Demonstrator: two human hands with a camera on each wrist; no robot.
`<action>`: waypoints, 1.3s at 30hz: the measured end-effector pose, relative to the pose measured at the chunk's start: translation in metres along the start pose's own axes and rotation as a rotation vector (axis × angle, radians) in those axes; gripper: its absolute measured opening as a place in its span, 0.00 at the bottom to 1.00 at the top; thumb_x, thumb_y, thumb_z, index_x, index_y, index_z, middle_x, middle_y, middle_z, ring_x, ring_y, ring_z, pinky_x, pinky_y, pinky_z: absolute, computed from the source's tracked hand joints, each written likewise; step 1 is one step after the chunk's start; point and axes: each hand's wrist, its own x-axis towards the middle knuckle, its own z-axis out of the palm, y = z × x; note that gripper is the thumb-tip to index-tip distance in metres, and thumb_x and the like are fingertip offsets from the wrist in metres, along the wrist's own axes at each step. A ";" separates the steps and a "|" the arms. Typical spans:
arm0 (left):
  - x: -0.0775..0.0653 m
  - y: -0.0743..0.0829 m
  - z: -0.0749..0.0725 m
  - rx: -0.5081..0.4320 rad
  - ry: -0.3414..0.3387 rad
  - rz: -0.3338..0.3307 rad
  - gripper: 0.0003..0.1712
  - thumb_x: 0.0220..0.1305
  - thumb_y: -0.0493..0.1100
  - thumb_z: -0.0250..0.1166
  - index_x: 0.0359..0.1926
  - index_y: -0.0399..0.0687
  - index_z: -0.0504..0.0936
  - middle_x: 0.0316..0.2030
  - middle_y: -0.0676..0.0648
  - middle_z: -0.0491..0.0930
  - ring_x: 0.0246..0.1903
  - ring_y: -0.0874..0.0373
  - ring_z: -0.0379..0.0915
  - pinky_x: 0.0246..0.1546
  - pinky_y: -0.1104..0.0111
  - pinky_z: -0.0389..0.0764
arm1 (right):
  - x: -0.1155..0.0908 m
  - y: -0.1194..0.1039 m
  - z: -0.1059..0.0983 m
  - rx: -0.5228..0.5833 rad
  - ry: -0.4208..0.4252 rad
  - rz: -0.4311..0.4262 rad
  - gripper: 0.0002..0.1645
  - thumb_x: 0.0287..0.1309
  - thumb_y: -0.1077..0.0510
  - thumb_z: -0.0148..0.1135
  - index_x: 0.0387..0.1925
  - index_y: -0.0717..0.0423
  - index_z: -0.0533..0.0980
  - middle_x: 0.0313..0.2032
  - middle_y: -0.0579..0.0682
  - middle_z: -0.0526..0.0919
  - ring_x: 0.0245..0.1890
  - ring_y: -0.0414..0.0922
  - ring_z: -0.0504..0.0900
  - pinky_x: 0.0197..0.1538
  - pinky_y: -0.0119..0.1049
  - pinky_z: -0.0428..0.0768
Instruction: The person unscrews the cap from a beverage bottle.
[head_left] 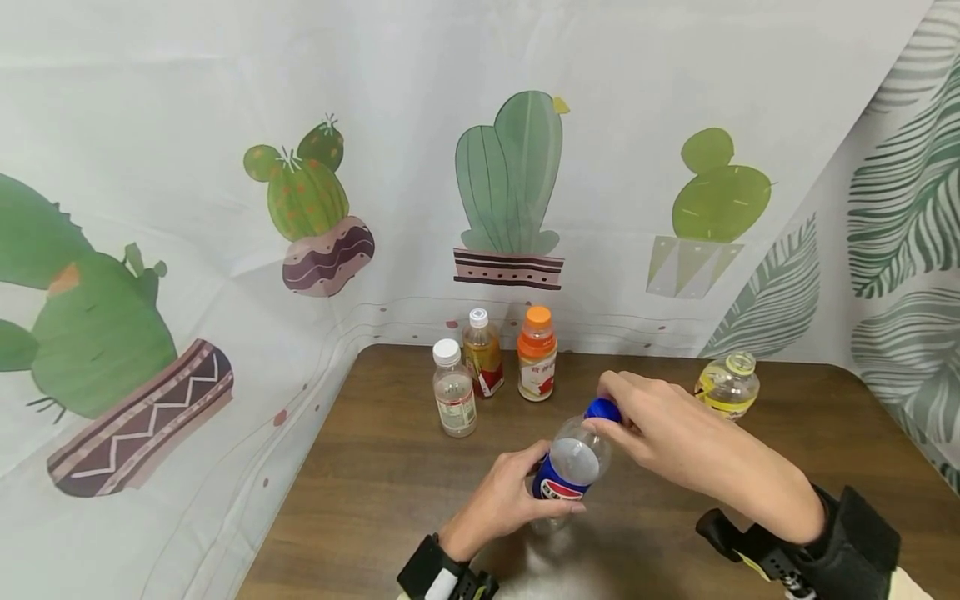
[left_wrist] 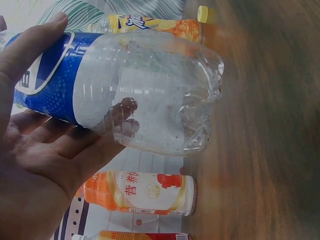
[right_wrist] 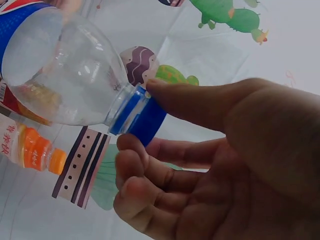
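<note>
My left hand [head_left: 501, 498] grips a clear plastic soda bottle [head_left: 576, 460] around its blue label, thumb on one side and fingers on the other. The bottle leans with its neck up to the right. At the top, my right hand [head_left: 667, 429] pinches the blue cap [right_wrist: 145, 122] between thumb and fingers. Below that cap, the right wrist view shows a blue ring on the neck, with a pale strip between the two. Through the clear wall of the bottle's lower part [left_wrist: 155, 95], some left fingertips show. No liquid is visible in that lower part.
Behind the hands stand a white-capped clear bottle [head_left: 455, 400], a bottle with a red and amber label [head_left: 483, 358] and an orange-capped bottle [head_left: 537, 358]. An uncapped yellow-labelled bottle [head_left: 729, 387] is at the right. A yellow cap [left_wrist: 202, 14] lies on the wooden table [head_left: 360, 500].
</note>
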 end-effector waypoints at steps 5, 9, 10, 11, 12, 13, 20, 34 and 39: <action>0.000 0.003 -0.002 -0.015 -0.003 -0.018 0.33 0.53 0.62 0.74 0.56 0.57 0.75 0.47 0.55 0.85 0.44 0.70 0.80 0.47 0.74 0.81 | -0.003 -0.001 -0.004 0.000 0.050 -0.076 0.09 0.62 0.52 0.67 0.38 0.45 0.74 0.29 0.35 0.70 0.27 0.30 0.68 0.29 0.26 0.70; 0.001 0.005 -0.003 -0.016 -0.006 -0.038 0.34 0.53 0.63 0.74 0.57 0.57 0.75 0.47 0.55 0.85 0.45 0.69 0.80 0.47 0.73 0.81 | -0.003 0.000 -0.006 -0.016 0.063 -0.111 0.10 0.61 0.54 0.67 0.42 0.46 0.75 0.33 0.36 0.71 0.29 0.31 0.70 0.31 0.27 0.73; 0.000 0.005 -0.003 -0.018 -0.008 -0.043 0.34 0.53 0.63 0.74 0.57 0.57 0.75 0.47 0.55 0.84 0.45 0.69 0.80 0.47 0.73 0.81 | -0.003 0.000 -0.006 -0.018 0.060 -0.113 0.11 0.61 0.55 0.67 0.43 0.46 0.75 0.33 0.36 0.71 0.30 0.31 0.70 0.31 0.27 0.73; 0.000 0.005 -0.003 -0.020 -0.010 -0.047 0.34 0.53 0.63 0.74 0.57 0.57 0.75 0.47 0.55 0.84 0.45 0.69 0.80 0.47 0.73 0.81 | -0.004 0.000 -0.006 -0.019 0.052 -0.113 0.11 0.61 0.55 0.67 0.44 0.46 0.75 0.34 0.36 0.71 0.30 0.32 0.70 0.31 0.27 0.73; 0.000 0.004 -0.003 -0.021 -0.011 -0.048 0.34 0.53 0.63 0.74 0.57 0.57 0.75 0.47 0.55 0.84 0.45 0.69 0.80 0.47 0.73 0.81 | -0.004 0.000 -0.006 -0.021 0.046 -0.113 0.12 0.62 0.55 0.67 0.45 0.45 0.75 0.34 0.37 0.71 0.30 0.32 0.70 0.32 0.27 0.73; 0.000 0.004 -0.003 -0.022 -0.013 -0.050 0.34 0.53 0.63 0.73 0.57 0.57 0.75 0.47 0.55 0.84 0.45 0.69 0.80 0.47 0.73 0.81 | -0.004 0.000 -0.006 -0.024 0.041 -0.114 0.12 0.62 0.55 0.67 0.45 0.45 0.75 0.34 0.37 0.71 0.30 0.32 0.70 0.32 0.27 0.73; -0.001 0.001 -0.002 -0.022 -0.014 -0.048 0.32 0.53 0.62 0.74 0.56 0.57 0.75 0.47 0.55 0.84 0.45 0.69 0.80 0.47 0.73 0.81 | -0.006 0.002 -0.006 -0.012 0.008 -0.125 0.17 0.61 0.59 0.67 0.48 0.40 0.74 0.37 0.36 0.71 0.33 0.32 0.71 0.34 0.29 0.74; 0.002 -0.001 0.000 -0.015 -0.007 -0.021 0.33 0.54 0.60 0.74 0.56 0.54 0.75 0.47 0.53 0.85 0.46 0.67 0.81 0.47 0.74 0.81 | -0.002 -0.004 -0.014 -0.048 0.008 0.126 0.31 0.64 0.34 0.57 0.53 0.54 0.74 0.38 0.44 0.82 0.33 0.38 0.79 0.35 0.37 0.79; 0.002 0.000 0.000 -0.021 -0.003 -0.011 0.31 0.54 0.60 0.74 0.55 0.55 0.75 0.46 0.53 0.85 0.45 0.68 0.81 0.46 0.74 0.81 | -0.001 -0.015 -0.011 -0.133 0.066 0.211 0.28 0.64 0.31 0.55 0.25 0.50 0.74 0.16 0.39 0.69 0.16 0.36 0.66 0.21 0.31 0.65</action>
